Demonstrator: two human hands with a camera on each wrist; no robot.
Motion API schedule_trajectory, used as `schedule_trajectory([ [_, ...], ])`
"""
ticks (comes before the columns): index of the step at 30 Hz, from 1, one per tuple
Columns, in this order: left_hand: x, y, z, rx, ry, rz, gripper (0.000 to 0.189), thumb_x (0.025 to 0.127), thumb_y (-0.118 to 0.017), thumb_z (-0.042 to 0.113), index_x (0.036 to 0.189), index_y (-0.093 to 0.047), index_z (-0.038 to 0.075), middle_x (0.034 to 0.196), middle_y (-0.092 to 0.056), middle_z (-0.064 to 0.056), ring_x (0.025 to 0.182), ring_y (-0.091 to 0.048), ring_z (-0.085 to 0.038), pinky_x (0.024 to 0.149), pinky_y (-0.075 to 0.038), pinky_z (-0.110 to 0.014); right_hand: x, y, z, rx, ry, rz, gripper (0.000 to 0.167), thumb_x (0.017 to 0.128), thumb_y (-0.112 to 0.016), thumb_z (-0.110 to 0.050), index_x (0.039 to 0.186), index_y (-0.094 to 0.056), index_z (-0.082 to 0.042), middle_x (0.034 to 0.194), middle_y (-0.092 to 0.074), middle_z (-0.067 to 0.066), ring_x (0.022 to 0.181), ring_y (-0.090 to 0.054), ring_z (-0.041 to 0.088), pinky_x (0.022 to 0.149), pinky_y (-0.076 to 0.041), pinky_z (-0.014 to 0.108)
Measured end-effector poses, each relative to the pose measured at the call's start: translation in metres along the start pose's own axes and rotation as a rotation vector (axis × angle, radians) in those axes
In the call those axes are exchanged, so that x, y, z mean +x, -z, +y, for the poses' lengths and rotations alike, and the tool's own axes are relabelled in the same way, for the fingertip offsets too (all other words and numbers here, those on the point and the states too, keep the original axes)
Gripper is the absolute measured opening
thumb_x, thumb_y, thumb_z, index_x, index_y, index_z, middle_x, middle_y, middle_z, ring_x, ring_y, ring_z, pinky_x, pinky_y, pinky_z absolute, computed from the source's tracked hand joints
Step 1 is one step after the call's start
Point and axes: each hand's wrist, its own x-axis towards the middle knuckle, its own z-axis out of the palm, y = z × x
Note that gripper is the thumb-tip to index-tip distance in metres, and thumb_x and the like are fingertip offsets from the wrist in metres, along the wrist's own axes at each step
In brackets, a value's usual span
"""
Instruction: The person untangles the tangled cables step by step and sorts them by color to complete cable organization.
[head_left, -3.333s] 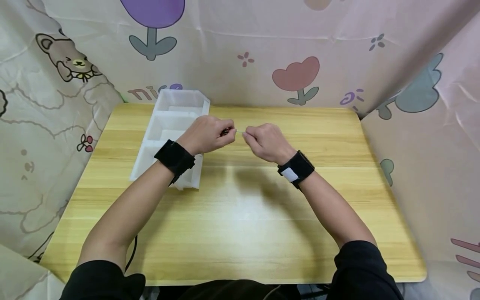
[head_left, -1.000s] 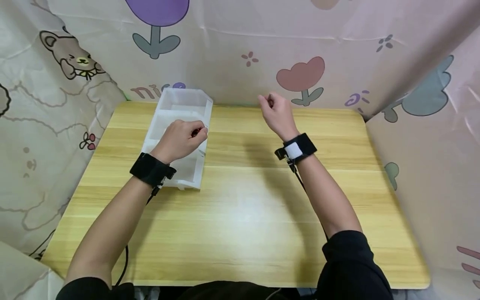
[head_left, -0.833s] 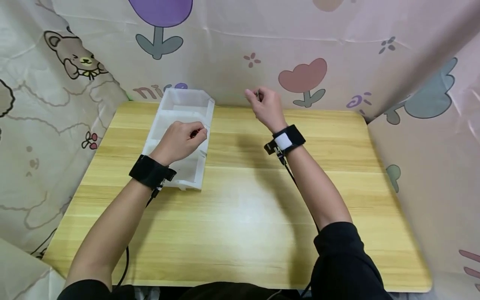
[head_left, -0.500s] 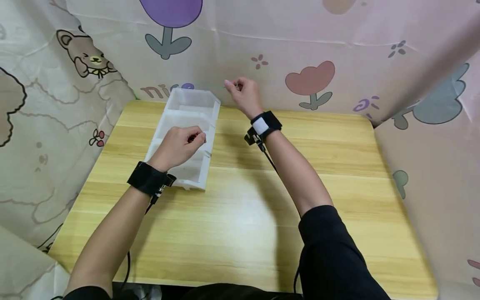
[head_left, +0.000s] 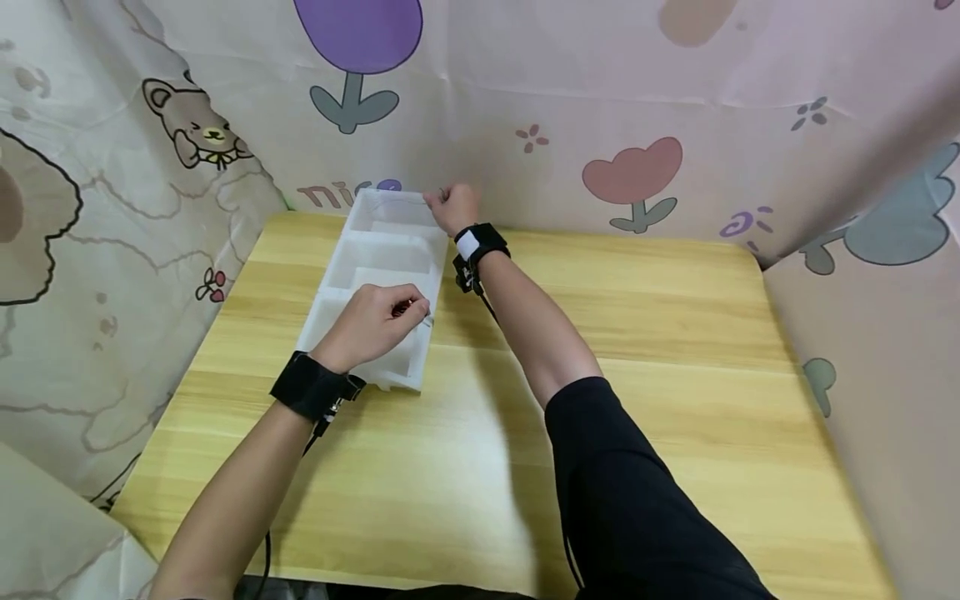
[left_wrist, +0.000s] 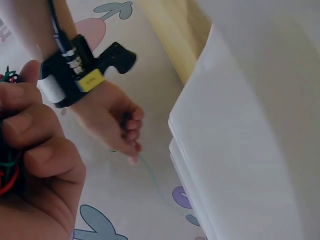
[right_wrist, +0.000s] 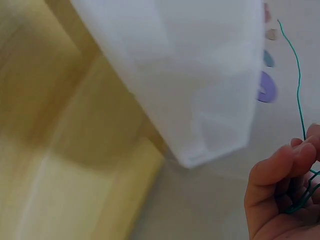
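In the head view my left hand (head_left: 367,327) is over the near part of a white divided tray (head_left: 382,239), its fingers curled round a bundle of wires (head_left: 403,309). Red, green and dark strands of that bundle show between the fingers in the left wrist view. My right hand (head_left: 456,208) is at the tray's far right corner. Thumb and fingers there pinch a thin green wire (right_wrist: 299,82), whose free end sticks out past the fingertips. More green wire (right_wrist: 306,197) lies looped inside the curled fingers. Whether hand and tray touch, I cannot tell.
The tray stands at the left back of a wooden table (head_left: 637,417), by the printed cloth (head_left: 510,92) hung behind. Another cloth hangs at the left. Black straps (head_left: 311,385) with small cameras and cables sit on both wrists.
My right hand has moved left, from right of the tray to its far right corner, with the green wire. The left hand still grips the bundle over the tray. The head view has shifted.
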Motion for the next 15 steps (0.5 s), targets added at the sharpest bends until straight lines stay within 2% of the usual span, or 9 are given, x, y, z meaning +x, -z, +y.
schedule_trajectory([
  [3,-0.004,-0.003,-0.002,-0.007,0.014,0.006,0.025,0.105,-0.054,0.027,0.088,-0.071,0.019,0.057,-0.045,0.008,0.050,-0.041,-0.010,0.051,-0.034,-0.030,0.000,-0.012,0.008,0.004,-0.085,-0.018,0.051,0.100,-0.064,-0.035,0.062,-0.041,-0.011,0.055,-0.039,0.000,0.049,-0.048,0.014,0.050,-0.040,0.027],
  [5,-0.005,-0.004,-0.004,-0.007,0.021,0.010,0.025,0.105,-0.054,0.026,0.088,-0.071,0.020,0.058,-0.045,0.009,0.050,-0.041,-0.010,0.051,-0.034,-0.030,0.000,-0.017,0.011,0.011,-0.111,-0.030,0.046,0.101,-0.063,-0.036,0.067,-0.046,-0.010,0.060,-0.046,0.002,0.054,-0.051,0.015,0.052,-0.042,0.028],
  [8,-0.006,-0.005,-0.007,-0.004,0.022,0.014,0.025,0.105,-0.054,0.026,0.088,-0.071,0.020,0.058,-0.044,0.009,0.050,-0.041,-0.009,0.051,-0.034,-0.029,0.000,-0.023,0.010,0.005,-0.096,-0.060,0.037,0.101,-0.062,-0.038,0.081,-0.059,-0.007,0.079,-0.060,0.005,0.067,-0.058,0.017,0.059,-0.047,0.028],
  [11,-0.004,-0.005,-0.009,-0.002,0.016,0.016,0.025,0.104,-0.054,0.027,0.088,-0.071,0.021,0.057,-0.045,0.010,0.050,-0.042,-0.009,0.051,-0.035,-0.030,0.002,-0.026,0.006,-0.023,-0.048,-0.103,0.036,0.100,-0.063,-0.039,0.105,-0.068,-0.004,0.104,-0.068,0.009,0.087,-0.063,0.019,0.071,-0.050,0.028],
  [15,-0.001,-0.007,-0.008,-0.007,0.011,0.013,0.025,0.104,-0.054,0.027,0.086,-0.071,0.021,0.056,-0.046,0.009,0.050,-0.042,-0.010,0.052,-0.035,-0.030,0.006,-0.031,0.006,-0.055,-0.007,-0.159,0.048,0.098,-0.066,-0.039,0.131,-0.063,-0.004,0.119,-0.065,0.010,0.102,-0.060,0.020,0.084,-0.051,0.029],
])
